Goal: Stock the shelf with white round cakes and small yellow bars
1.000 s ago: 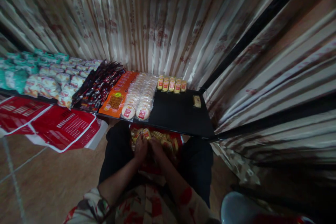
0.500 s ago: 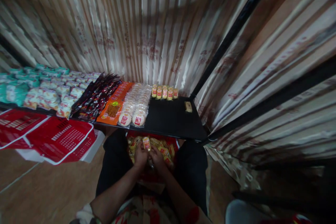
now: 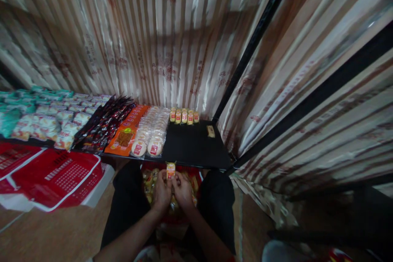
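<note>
My left hand and my right hand meet between my knees, both closed on a small yellow snack packet with a red label, held upright. Beneath them lies a red container with several more yellow packets. Just ahead is a low black shelf. A short row of the same yellow packets stands at its back, and one single packet lies near the right side.
Left along the shelf lie round white cakes, orange packs, dark red packs and white and green bags. Red printed sheets lie on the floor at left. Striped wrapping covers the walls behind and right.
Both hands rose out of the red container with one yellow packet lifted between them. The view tilted up and the shelf slid lower and left.
</note>
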